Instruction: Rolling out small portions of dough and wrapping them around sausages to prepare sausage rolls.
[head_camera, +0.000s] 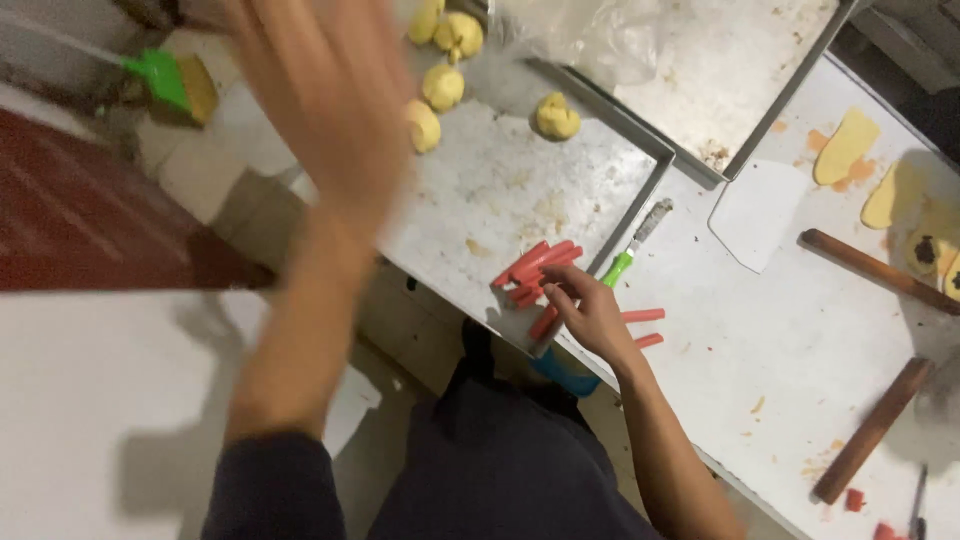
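The right hand (590, 312) lies on the white worktop (760, 340), fingers curled and pinching one piece at the edge of the pile of short red sausage sticks (535, 272), which sits at 10 o'clock from it on the corner of the flat metal baking tray (500, 180), probably kept within reach. The left hand (325, 95) is lifted, blurred, fingers spread, holding nothing; 5 yellow dough lumps (443, 87) lie at 3 o'clock from it

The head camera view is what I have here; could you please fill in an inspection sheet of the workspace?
Surface: white table, crumbed and stained.
Job's things: red sticks piled on the corner of a metal tray; two more lie on the table.
Clutter: yellow dough balls, green-handled knife, two wooden rolling pins, flattened dough.
Grippers: right hand on the sticks; left hand raised, blurred.
Cables: nothing seen.
Surroundings: second tray, tiled floor.
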